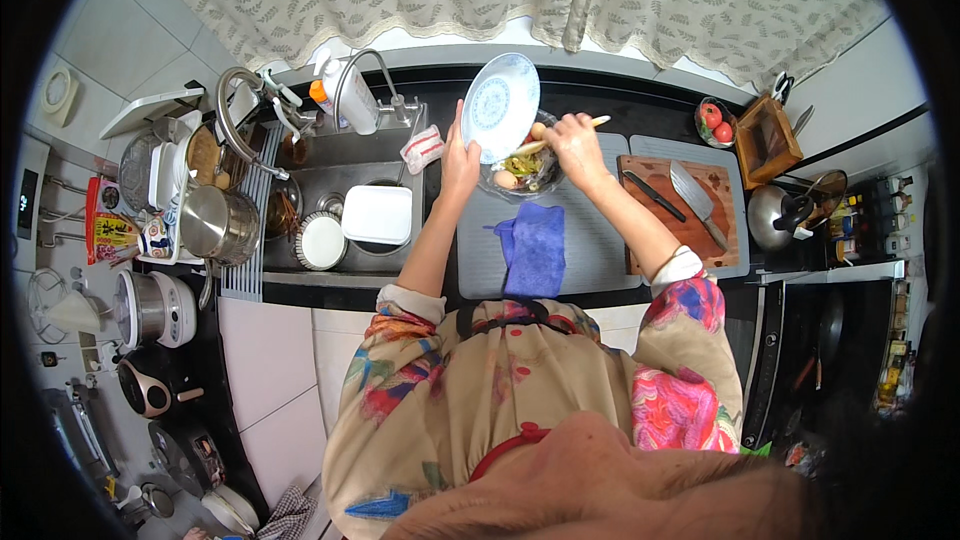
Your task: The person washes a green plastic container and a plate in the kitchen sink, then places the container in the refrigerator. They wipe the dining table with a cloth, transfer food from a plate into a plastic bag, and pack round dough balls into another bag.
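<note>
My left hand point(459, 161) grips the rim of a white plate with a blue pattern point(501, 109), tilted so that its face shows. Below and right of the plate stands a clear bowl point(559, 184), apparently lined with thin plastic. Food scraps point(529, 169) and eggshells point(505, 179) fill it. Over the bowl's right side, my right hand point(576, 148) is closed around a slender pale stick-like thing point(601, 121). Its other end seems to reach over the scraps; the hand hides its middle, so I cannot tell what it is.
A folded blue cloth point(535, 251) lies on a grey mat point(592, 262). Right of it, a cleaver point(691, 191) and a black knife point(654, 195) rest on a wooden cutting board point(637, 240). The sink point(322, 154) at left holds a white container point(377, 214). Tomatoes point(718, 124) sit back right.
</note>
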{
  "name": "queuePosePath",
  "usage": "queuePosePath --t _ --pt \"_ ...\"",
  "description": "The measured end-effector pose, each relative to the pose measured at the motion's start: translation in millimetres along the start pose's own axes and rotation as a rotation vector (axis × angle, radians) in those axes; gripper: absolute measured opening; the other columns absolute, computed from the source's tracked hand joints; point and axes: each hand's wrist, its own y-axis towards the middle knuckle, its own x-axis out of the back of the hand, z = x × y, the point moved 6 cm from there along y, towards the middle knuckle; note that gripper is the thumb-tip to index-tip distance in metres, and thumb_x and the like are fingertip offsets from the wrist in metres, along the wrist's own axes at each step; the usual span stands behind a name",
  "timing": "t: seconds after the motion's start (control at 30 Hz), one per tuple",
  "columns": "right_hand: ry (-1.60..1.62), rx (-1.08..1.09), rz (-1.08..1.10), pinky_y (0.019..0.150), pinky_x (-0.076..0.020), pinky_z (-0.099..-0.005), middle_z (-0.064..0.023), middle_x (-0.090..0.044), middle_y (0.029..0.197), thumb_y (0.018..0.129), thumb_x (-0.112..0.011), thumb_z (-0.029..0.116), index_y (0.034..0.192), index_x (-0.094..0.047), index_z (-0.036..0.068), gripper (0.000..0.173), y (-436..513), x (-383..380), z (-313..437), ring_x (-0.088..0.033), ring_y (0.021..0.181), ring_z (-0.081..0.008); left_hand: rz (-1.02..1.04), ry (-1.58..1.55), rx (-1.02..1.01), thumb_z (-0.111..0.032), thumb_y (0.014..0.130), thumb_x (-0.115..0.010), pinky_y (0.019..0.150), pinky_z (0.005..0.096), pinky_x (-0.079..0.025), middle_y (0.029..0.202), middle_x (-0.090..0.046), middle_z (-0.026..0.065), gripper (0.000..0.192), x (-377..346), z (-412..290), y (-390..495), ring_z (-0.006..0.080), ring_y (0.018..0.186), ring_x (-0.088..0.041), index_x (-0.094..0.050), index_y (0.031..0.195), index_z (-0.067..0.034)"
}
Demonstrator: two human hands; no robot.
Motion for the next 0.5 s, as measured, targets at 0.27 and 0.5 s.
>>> queuePosePath --t 0.27,0.5 --pt "-0.057 -0.086 0.074 0.077 -0.0372 -0.035 -0.0046 -0.055 0.072 0.072 -0.052 0.009 0.076 -0.06 0.01 0.009 -21.7 -9.2 7.8 -0.052 0.079 -0.0206 -0.078 -0.201 0.19 -0.004 0.077 -0.04 0.094 0.0391 -0.038 0.119 -0.05 0.0257 0.054 7.8 29.8 -13.3 0.0379 0.109 -0.05 -0.037 0.13 0.003" --pt "-0.272 -0.107 0.33 0.082 -0.036 -0.0358 -0.0065 -0.051 0.085 0.074 -0.053 0.011 0.087 -0.065 0.008 0.018 -81.4 -13.6 -3.0 -0.05 0.089 -0.0211 -0.252 -0.268 0.282 -0.002 0.078 -0.043 0.088 0.032 -0.042 0.116 -0.051 0.017 0.049 39.4 66.4 -35.9 0.0252 0.104 -0.053 -0.038 0.126 0.005"
